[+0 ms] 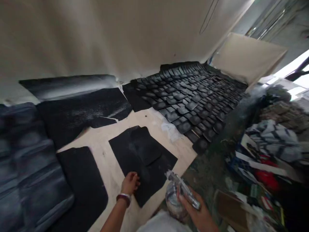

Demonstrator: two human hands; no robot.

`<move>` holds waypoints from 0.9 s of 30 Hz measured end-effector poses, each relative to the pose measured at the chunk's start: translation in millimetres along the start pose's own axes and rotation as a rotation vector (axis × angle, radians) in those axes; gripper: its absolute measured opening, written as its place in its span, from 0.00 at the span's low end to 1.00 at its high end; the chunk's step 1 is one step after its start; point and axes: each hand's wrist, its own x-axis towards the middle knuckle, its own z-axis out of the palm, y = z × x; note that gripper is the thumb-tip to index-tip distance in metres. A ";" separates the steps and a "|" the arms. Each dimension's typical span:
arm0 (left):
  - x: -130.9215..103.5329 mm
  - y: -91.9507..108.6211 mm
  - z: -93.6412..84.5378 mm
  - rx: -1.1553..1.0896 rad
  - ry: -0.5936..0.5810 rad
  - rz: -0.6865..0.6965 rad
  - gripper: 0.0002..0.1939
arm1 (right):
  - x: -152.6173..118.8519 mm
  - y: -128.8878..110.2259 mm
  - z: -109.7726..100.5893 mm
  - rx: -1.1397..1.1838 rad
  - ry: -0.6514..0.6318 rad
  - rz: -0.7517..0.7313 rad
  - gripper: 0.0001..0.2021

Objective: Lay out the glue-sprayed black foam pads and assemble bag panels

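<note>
Your right hand is wrapped around what looks like a spray gun, its tip aimed far and left at the black sheet. That sheet lies flat on the pale bench in front of you, with a smaller black piece resting on its far middle part. Your left hand is at the sheet's near left edge, fingers curled; you cannot tell from here whether they pinch the edge or only rest against it.

If you are going to spray, settle the left hand first: hold the edge lightly from outside, fingertips clear of the line of the tip, so the sheet stays flat without your skin catching the mist. Hold the clear container under the gun as upright as you can, since a tilt could starve or spill the feed. Sweep at an even height and pace, carrying each pass just beyond the edge so that the coat does not pool. Mind the raised border of the smaller piece; it may shade a strip of the sheet beside it, so come at it from more than one side.

Angle the mist away from the overlapping black pieces at the far right, and from the black panel near on the left, as drift could settle there.
</note>
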 end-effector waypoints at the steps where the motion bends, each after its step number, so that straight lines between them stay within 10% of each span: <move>1: 4.1 8.9 14.6 -0.007 -0.013 -0.033 0.06 | 2.1 0.9 -0.8 0.002 0.013 0.022 0.28; 6: 21.4 34.3 55.4 -0.068 -0.079 -0.152 0.06 | 12.4 -15.7 -2.3 0.045 -0.138 -0.007 0.25; 21: 34.2 31.9 62.2 -0.300 -0.025 -0.183 0.05 | 23.7 -16.4 -10.9 0.001 -0.073 -0.061 0.24; 27: 31.1 36.7 61.4 -0.294 -0.021 -0.187 0.06 | 25.3 -26.2 4.8 -0.002 -0.276 -0.087 0.21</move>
